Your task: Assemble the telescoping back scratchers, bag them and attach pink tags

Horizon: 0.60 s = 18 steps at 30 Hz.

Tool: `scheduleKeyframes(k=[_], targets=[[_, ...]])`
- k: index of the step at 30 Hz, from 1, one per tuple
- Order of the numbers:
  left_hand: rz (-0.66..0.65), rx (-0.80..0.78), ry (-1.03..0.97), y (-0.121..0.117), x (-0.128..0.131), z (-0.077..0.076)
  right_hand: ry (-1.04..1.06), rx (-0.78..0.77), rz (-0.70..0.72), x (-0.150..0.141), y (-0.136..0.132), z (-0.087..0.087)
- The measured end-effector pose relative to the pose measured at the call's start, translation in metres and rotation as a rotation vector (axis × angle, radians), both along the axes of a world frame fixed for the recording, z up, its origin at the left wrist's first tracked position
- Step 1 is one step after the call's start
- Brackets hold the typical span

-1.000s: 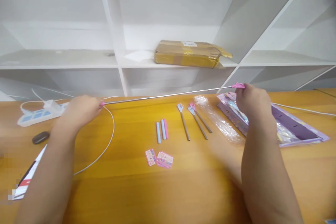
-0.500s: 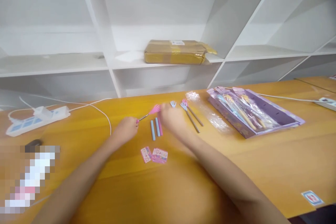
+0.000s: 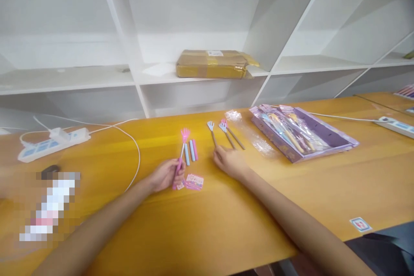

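Note:
My left hand [image 3: 170, 174] is wrapped round the pink handle of a back scratcher [image 3: 185, 134], its pink hand-shaped head pointing away from me. Fingers of my right hand [image 3: 229, 160] close on the lower end of the metal rod of a light-blue back scratcher [image 3: 210, 125] lying on the table; the fingertips are partly hidden. Just right of it lie another blue back scratcher [image 3: 223, 127] and a pink one [image 3: 237, 137], both with bare rods. Between my hands are blue handle tubes [image 3: 187, 155] and a pink tube [image 3: 195, 150]. Small pink printed cards [image 3: 195, 182] lie beside my left hand.
A purple tray [image 3: 336, 137] with bagged items stands at the right, next to clear plastic wrappers [image 3: 261, 144]. Power strips [image 3: 53, 143] with white cables lie left and right. A taped cardboard box [image 3: 210, 65] sits on the white shelf behind the table.
My left hand has turned the pink back scratcher from slanting to nearly upright in view and come nearer. My right hand has left its head and moved down to the blue back scratcher's rod.

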<state>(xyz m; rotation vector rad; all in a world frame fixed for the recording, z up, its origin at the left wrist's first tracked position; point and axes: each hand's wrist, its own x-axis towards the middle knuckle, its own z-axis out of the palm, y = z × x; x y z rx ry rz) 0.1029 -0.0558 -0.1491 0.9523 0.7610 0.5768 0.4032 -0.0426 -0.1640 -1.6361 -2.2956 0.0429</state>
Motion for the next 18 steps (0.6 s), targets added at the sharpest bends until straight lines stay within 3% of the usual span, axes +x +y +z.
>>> scheduleKeyframes(k=[4, 8, 18], targets=[[0.058, -0.074, -0.140, -0.015, 0.000, -0.019, 0.167, -0.011, 0.146, 0.016, -0.012, -0.023], [0.113, -0.117, -0.223, -0.008, -0.006, -0.023, 0.308, -0.004, 0.236, 0.026, -0.008, -0.020], [0.108, -0.213, -0.247, 0.000, -0.005, -0.028, 0.468, 0.023, 0.198, 0.039, 0.001, -0.016]])
